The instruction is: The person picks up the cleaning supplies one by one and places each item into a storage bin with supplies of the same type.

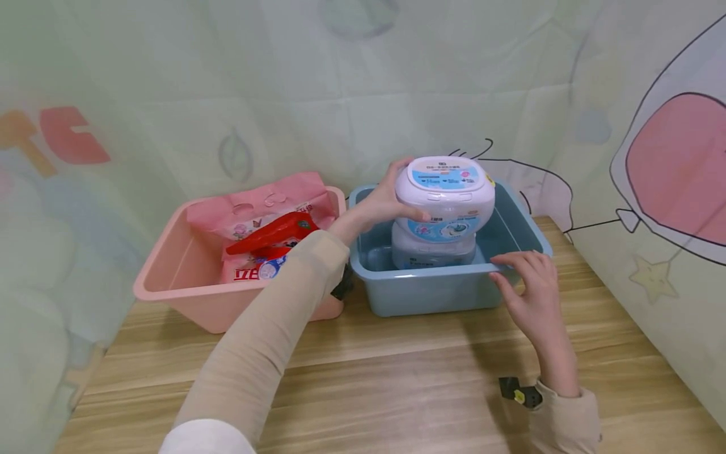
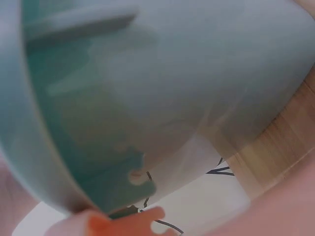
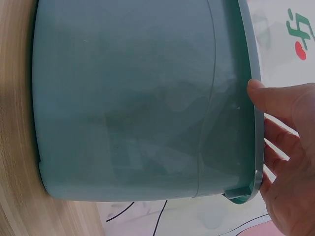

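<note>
In the head view my left hand (image 1: 381,203) grips a white tub (image 1: 445,202) with a blue label from its left side, thumb across the front. A second, similar tub (image 1: 431,253) stands below it inside the blue bin (image 1: 442,293), partly covered by the upper one. My right hand (image 1: 532,293) holds the bin's front rim near the right corner. The right wrist view shows the thumb (image 3: 275,101) on the outer side of the rim and the other fingers beyond it. The left wrist view is filled mostly by the bin's wall (image 2: 162,83).
A pink bin (image 1: 170,265) stands left of the blue one, holding a pink bag (image 1: 255,211) and a red package (image 1: 272,234). Both bins rest on a wooden table (image 1: 397,378) against a printed cloth backdrop (image 1: 283,94).
</note>
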A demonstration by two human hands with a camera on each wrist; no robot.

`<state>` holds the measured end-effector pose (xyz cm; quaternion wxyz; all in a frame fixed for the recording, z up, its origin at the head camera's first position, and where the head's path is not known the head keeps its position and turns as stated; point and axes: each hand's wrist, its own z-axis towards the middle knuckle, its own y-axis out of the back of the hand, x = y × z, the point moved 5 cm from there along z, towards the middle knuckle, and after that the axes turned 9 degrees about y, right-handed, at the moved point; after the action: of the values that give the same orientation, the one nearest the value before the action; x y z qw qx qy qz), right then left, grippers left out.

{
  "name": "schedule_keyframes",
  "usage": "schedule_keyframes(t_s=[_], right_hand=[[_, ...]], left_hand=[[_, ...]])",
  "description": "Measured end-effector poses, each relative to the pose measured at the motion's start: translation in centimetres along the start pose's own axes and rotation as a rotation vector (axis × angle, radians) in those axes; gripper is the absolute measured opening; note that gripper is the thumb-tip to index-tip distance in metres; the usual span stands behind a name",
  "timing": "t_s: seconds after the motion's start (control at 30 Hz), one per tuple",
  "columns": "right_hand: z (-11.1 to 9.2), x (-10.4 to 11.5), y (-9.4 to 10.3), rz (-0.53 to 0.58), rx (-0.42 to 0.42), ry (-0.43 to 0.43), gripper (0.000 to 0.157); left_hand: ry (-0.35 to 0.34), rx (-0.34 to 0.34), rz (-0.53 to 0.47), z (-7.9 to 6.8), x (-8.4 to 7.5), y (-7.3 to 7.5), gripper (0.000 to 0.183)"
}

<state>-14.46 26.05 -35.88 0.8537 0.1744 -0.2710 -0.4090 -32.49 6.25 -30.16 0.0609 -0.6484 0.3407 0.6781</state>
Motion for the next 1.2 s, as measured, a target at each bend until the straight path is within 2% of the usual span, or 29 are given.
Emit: schedule_keyframes(t_s=[0.27, 0.5, 0.97, 1.2], right_hand=[[0.0, -0.1, 0.0, 0.007, -0.004, 0.001, 0.025], [-0.1, -0.2, 0.0, 0.006, 0.011, -0.02, 0.025], [0.0, 0.1, -0.1, 0.002, -0.005, 0.005, 0.025], [-0.1, 0.3, 0.0, 0.0, -0.001, 0.023, 0.026]], left_hand=[[0.002, -0.005, 0.028, -0.2, -0.2, -0.1, 0.102], [0.018, -0.045, 0.024, -0.7, -0.6, -0.2, 0.102], [0.147, -0.128, -0.009, -1.8, -1.2, -0.3, 0.098], [0.238, -0.105, -0.052, -3.0, -0.7, -0.1, 0.1]])
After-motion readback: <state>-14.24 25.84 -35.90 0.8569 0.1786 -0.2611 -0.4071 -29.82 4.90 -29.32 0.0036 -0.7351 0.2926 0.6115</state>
